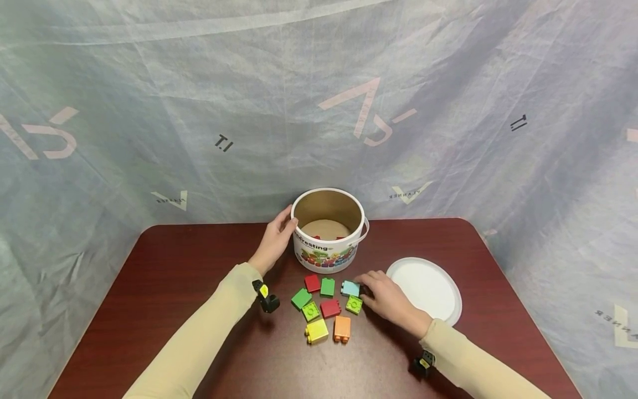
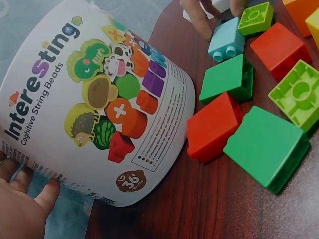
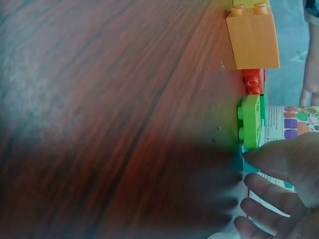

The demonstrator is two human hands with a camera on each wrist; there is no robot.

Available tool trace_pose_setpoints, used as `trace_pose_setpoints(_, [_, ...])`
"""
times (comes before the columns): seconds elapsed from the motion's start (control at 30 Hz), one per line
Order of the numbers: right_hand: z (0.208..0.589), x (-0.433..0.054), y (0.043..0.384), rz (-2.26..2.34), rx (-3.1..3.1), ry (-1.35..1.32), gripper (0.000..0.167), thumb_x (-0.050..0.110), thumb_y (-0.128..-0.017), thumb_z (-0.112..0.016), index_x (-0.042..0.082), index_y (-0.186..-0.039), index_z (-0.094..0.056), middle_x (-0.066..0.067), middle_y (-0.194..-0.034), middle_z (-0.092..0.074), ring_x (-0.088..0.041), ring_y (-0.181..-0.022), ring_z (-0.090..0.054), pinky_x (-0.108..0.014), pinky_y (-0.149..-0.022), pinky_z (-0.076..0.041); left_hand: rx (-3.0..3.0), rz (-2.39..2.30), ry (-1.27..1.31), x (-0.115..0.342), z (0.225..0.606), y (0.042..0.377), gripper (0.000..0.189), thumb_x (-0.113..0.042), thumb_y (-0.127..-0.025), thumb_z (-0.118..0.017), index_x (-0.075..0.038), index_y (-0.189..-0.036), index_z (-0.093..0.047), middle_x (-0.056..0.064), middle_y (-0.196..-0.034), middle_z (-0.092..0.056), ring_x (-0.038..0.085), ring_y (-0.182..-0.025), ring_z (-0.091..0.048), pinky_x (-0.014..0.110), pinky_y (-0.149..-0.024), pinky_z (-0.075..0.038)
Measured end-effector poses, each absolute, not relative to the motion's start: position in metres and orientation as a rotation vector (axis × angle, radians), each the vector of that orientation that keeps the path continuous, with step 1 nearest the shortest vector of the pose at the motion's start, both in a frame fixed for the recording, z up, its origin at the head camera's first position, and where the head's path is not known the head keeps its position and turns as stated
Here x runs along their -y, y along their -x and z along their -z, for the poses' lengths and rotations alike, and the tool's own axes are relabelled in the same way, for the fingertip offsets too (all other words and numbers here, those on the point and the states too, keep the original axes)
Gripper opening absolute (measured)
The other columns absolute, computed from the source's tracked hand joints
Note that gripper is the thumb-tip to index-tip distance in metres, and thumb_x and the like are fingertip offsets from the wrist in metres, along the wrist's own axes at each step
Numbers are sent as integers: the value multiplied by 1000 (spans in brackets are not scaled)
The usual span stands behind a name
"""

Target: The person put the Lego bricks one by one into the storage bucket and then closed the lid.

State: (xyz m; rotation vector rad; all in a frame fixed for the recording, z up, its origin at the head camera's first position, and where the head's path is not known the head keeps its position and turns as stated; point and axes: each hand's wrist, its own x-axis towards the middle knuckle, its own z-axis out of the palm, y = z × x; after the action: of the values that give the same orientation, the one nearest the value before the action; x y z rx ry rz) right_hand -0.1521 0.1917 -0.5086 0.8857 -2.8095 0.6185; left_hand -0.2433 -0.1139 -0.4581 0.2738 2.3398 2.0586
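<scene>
My left hand (image 1: 276, 237) rests against the left side of a white toy bucket (image 1: 326, 260), thumb near its rim. In the left wrist view its spread fingertips (image 2: 47, 196) touch the printed wall. The right hand (image 1: 391, 296) is low over the table at a light blue building brick (image 1: 350, 288), its index finger and thumb around the brick's near end, other fingers loosely bent. Next to that brick lies a lime green brick (image 1: 354, 304). Left of these are a green brick (image 1: 327, 287), a red brick (image 1: 312, 283) and another red brick (image 1: 330, 308).
Another green brick (image 1: 301, 298), a lime brick (image 1: 310, 311), a yellow brick (image 1: 317, 331) and an orange brick (image 1: 341, 329) lie nearer the front. A round white lid (image 1: 426, 288) lies beyond the right hand. Red pieces show inside the bucket. A grey curtain (image 1: 269, 111) hangs behind the table.
</scene>
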Motion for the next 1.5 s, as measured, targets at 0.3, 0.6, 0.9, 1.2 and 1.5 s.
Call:
trace_pose_setpoints(0.3, [508, -189, 152, -589, 2819, -905, 37, 11, -82, -86, 3, -116, -73, -7, -105, -70, -25, -94, -62, -43, -81, -57, -2348, -2063, -278, 114, 460, 245, 59, -20, -111, -50, -3, -163, -30, 17, -167, -32, 31, -154, -32, 45, -124, -32])
trace_pose_setpoints(0.6, [504, -189, 152, -550, 2787, -990, 36, 12, -87, -80, 0, -120, -72, -10, -108, -70, -28, -97, -65, -45, -84, -57, -2357, -2047, -267, 114, 461, 245, 60, -22, -111, -51, -5, -164, -29, 14, -168, -31, 30, -154, -31, 45, -123, -32])
trace_pose_setpoints(0.9, [506, -187, 155, -553, 2794, -985, 37, 20, -90, -82, 1, -120, -72, -8, -106, -69, -23, -95, -63, -41, -80, -58, -2339, -2047, -260, 114, 460, 246, 60, -22, -111, -51, -8, -165, -29, 12, -169, -29, 28, -155, -31, 45, -124, -32])
trace_pose_setpoints(1.2, [505, -187, 158, -524, 2841, -971, 36, 16, -87, -83, 2, -118, -72, -7, -105, -69, -24, -94, -63, -41, -81, -58, -2344, -2050, -265, 112, 460, 246, 59, -20, -112, -50, -6, -165, -29, 13, -169, -30, 28, -154, -32, 44, -124, -32])
trace_pose_setpoints(1.5, [504, -186, 156, -549, 2837, -901, 32, 13, -85, -84, 2, -113, -74, -8, -102, -69, -25, -93, -62, -42, -80, -58, -2335, -2045, -265, 115, 460, 244, 59, -21, -112, -50, -6, -165, -27, 12, -169, -30, 27, -154, -32, 45, -124, -32])
